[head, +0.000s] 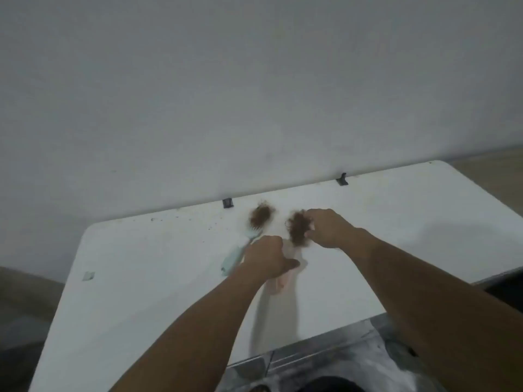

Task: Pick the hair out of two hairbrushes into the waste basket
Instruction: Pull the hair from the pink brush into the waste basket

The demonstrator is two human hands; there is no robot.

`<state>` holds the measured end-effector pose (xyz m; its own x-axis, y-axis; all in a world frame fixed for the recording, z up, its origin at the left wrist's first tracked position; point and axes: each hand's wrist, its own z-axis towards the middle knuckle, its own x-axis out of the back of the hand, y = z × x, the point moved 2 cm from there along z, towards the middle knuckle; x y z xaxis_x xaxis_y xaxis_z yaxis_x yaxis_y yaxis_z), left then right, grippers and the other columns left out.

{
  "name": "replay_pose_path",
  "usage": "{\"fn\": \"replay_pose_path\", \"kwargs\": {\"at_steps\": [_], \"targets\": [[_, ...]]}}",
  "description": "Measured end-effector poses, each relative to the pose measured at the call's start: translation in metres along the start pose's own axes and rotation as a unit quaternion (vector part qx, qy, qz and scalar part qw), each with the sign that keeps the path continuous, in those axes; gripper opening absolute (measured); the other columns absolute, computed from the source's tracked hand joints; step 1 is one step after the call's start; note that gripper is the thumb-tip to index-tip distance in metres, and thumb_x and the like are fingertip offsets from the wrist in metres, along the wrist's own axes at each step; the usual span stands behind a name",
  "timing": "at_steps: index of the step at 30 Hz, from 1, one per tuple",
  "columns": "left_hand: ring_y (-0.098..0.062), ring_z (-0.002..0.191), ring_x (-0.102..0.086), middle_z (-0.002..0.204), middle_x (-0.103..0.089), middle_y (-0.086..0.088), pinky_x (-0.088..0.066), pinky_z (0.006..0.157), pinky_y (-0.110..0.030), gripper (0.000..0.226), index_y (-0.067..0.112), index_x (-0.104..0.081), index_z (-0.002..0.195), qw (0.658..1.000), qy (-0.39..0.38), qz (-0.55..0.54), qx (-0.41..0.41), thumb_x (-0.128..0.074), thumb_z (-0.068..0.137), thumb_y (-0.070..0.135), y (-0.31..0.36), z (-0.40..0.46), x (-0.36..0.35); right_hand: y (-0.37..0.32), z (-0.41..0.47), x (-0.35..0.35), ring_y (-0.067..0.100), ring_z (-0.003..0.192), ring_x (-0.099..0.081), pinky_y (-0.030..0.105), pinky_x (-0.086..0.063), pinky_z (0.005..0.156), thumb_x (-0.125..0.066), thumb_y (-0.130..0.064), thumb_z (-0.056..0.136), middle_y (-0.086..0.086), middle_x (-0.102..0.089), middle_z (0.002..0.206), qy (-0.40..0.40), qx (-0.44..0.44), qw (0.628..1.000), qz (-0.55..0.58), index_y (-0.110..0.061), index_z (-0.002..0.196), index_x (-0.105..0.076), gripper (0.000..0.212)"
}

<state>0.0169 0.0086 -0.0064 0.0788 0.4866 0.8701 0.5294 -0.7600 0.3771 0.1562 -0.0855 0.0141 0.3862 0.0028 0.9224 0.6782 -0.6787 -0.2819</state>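
A pale green hairbrush (236,251) lies on the white table (141,292), its bristle head matted with a clump of brown hair (261,215). To its right is a pink hairbrush (278,282); my left hand (268,258) is closed around its handle. A second clump of brown hair (298,227) covers the pink brush's head. My right hand (328,229) pinches that clump from the right side. The frame is blurred, so the fingers are hard to make out.
A white wall rises right behind the table. Two dark clips (227,202) (342,179) sit at the table's far edge. Small dark specks lie near the far left edge. A dark round rim (331,384) shows on the tiled floor below the near edge.
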Motion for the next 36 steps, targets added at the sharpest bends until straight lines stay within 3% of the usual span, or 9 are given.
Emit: {"fn": "replay_pose_path", "kwargs": {"at_steps": [5,10,12,14,16,20,22,31,36], "targets": [[-0.024,0.110,-0.061,0.120,-0.063,-0.003,-0.050,0.089,-0.036,0.054,0.016,-0.059,0.116,1.000,0.011,0.019,0.021,-0.068,0.079,0.055,0.000,0.011,-0.016,0.006,0.001,-0.010,0.031,0.121,-0.055,0.035,-0.045,0.100,-0.055,-0.012,0.087,0.010,-0.056,0.137,0.002,-0.022,0.999,0.027,-0.019,0.147,-0.035,0.063],[-0.027,0.103,-0.061,0.111,-0.063,-0.006,-0.045,0.074,-0.032,0.034,0.011,-0.057,0.109,0.999,0.003,-0.026,0.031,-0.067,0.080,0.025,0.003,0.018,-0.024,0.011,0.006,-0.021,0.031,0.119,-0.056,0.033,-0.045,0.098,-0.061,-0.012,0.084,0.010,-0.062,0.130,0.023,-0.024,0.996,0.080,-0.016,0.134,-0.052,0.050],[-0.025,0.091,-0.061,0.092,-0.061,-0.002,-0.040,0.062,-0.027,0.024,0.011,-0.057,0.096,0.995,-0.025,-0.084,0.042,-0.069,0.077,0.021,0.004,0.021,-0.024,0.014,0.006,-0.025,0.028,0.117,-0.056,0.029,-0.042,0.096,-0.064,-0.013,0.082,0.007,-0.061,0.130,0.044,-0.048,0.987,0.148,-0.015,0.130,-0.056,0.048],[-0.019,0.066,-0.053,0.065,-0.048,0.003,-0.032,0.046,-0.024,0.022,0.014,-0.049,0.067,0.987,-0.055,-0.147,0.044,-0.070,0.075,0.013,0.006,0.023,-0.023,0.019,0.004,-0.026,0.026,0.103,-0.060,0.033,-0.047,0.089,-0.066,-0.014,0.081,0.009,-0.063,0.122,0.077,-0.114,0.948,0.286,-0.016,0.122,-0.056,0.042],[-0.014,0.052,-0.040,0.057,-0.040,0.003,-0.028,0.041,-0.022,0.035,0.017,-0.040,0.056,0.977,-0.082,-0.190,0.039,-0.068,0.074,0.006,0.008,0.025,-0.019,0.025,0.000,-0.023,0.028,0.091,-0.064,0.038,-0.056,0.080,-0.068,-0.015,0.081,0.013,-0.062,0.111,0.112,-0.187,0.890,0.400,-0.016,0.112,-0.052,0.035],[-0.020,0.067,-0.045,0.077,-0.048,-0.007,-0.035,0.059,-0.029,0.024,0.013,-0.051,0.072,0.967,-0.121,-0.223,0.001,-0.074,0.072,0.006,0.019,0.024,-0.018,0.043,-0.014,-0.016,0.037,0.097,-0.067,0.043,-0.059,0.071,-0.073,-0.008,0.081,0.024,-0.060,0.116,0.109,-0.251,0.784,0.557,0.004,0.119,-0.049,0.047],[-0.021,0.070,-0.046,0.080,-0.050,-0.010,-0.037,0.061,-0.031,0.023,0.011,-0.055,0.077,0.964,-0.139,-0.225,-0.025,-0.076,0.073,0.006,0.029,0.022,-0.020,0.055,-0.025,-0.012,0.036,0.095,-0.069,0.043,-0.060,0.073,-0.073,-0.005,0.081,0.025,-0.065,0.112,0.094,-0.262,0.754,0.595,0.009,0.115,-0.056,0.040],[-0.031,0.085,-0.068,0.099,-0.070,-0.014,-0.050,0.068,-0.035,0.026,0.011,-0.057,0.084,0.949,-0.181,-0.253,-0.057,-0.072,0.069,-0.003,0.086,0.007,-0.040,0.105,-0.095,0.003,0.035,0.086,-0.066,0.043,-0.057,0.074,-0.059,0.005,0.085,0.023,-0.064,0.094,0.094,-0.273,0.703,0.650,0.005,0.100,-0.061,0.015],[-0.018,0.053,-0.059,0.081,-0.067,-0.009,-0.048,0.046,-0.021,0.034,0.007,-0.057,0.107,0.916,-0.244,-0.312,-0.065,-0.070,0.077,-0.002,0.133,-0.014,-0.056,0.136,-0.138,-0.002,0.041,0.096,-0.067,0.048,-0.057,0.084,-0.054,0.005,0.083,0.030,-0.065,0.108,0.123,-0.302,0.679,0.658,0.009,0.108,-0.061,0.027]]}}
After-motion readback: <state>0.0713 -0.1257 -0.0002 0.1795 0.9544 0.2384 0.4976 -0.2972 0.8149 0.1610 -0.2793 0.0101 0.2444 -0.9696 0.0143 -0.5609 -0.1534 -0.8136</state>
